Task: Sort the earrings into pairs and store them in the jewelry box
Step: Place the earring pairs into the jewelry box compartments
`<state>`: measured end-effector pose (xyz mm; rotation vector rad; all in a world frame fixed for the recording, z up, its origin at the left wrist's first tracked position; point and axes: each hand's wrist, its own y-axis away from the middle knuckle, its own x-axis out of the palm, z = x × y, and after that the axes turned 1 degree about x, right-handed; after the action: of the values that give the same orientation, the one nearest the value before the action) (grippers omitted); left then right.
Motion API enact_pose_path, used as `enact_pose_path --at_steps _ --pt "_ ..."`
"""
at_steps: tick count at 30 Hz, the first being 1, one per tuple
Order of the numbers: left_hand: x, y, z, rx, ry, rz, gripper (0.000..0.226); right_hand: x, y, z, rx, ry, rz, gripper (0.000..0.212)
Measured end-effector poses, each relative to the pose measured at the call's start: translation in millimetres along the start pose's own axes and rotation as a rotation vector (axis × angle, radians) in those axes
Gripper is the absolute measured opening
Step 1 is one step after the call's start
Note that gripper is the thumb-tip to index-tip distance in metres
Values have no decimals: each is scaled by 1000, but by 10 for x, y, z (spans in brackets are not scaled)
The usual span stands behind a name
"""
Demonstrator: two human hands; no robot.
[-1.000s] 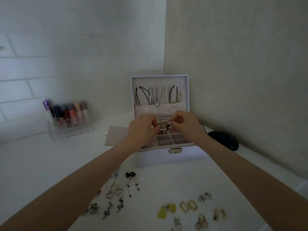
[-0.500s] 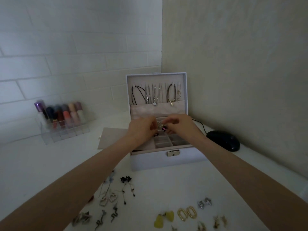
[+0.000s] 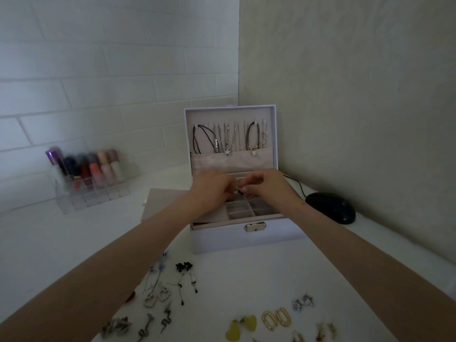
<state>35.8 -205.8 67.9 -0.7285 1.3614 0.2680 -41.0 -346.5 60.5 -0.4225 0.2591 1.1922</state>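
The white jewelry box [image 3: 222, 238] stands open in the corner, necklaces hanging in its lid. My left hand [image 3: 212, 188] and my right hand [image 3: 266, 186] meet over its small compartments, fingertips together, pinching a small earring [image 3: 238, 190] that is mostly hidden. On the table in front lie earring pairs: black drop earrings [image 3: 185, 275], heart hoops [image 3: 158, 297], snake earrings [image 3: 155, 324], yellow hearts [image 3: 243, 327], gold oval hoops [image 3: 276, 319], silver stars [image 3: 303, 303].
A clear organiser with lipsticks [image 3: 91, 178] stands at the left against the brick wall. A flat beige tray [image 3: 160, 201] lies left of the box. A black computer mouse [image 3: 330, 211] with a cable sits right of the box by the wall.
Both hands have sunk a little toward the box's compartments and drawn closer together. The view has shifted slightly; the earrings on the table lie as before.
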Motion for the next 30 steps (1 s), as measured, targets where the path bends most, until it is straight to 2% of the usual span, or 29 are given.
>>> enact_pose_path --at_steps 4,7,11,18,24,30 --pt "55 -3 -27 16 -67 -20 15 13 -43 -14 -27 36 -20 16" --pt "81 -23 -27 -26 -33 -35 15 21 -61 12 -43 169 2 20" --pt "73 -10 -8 -81 24 -85 14 67 -114 38 -68 312 66 17" --pt "3 156 107 -124 115 -245 12 139 -142 27 -202 568 235 30" --pt "-11 320 181 -91 164 -383 5 143 -131 122 -273 741 143 15" --pt "-62 403 171 -76 164 -380 5 185 -81 122 -254 737 31 15"
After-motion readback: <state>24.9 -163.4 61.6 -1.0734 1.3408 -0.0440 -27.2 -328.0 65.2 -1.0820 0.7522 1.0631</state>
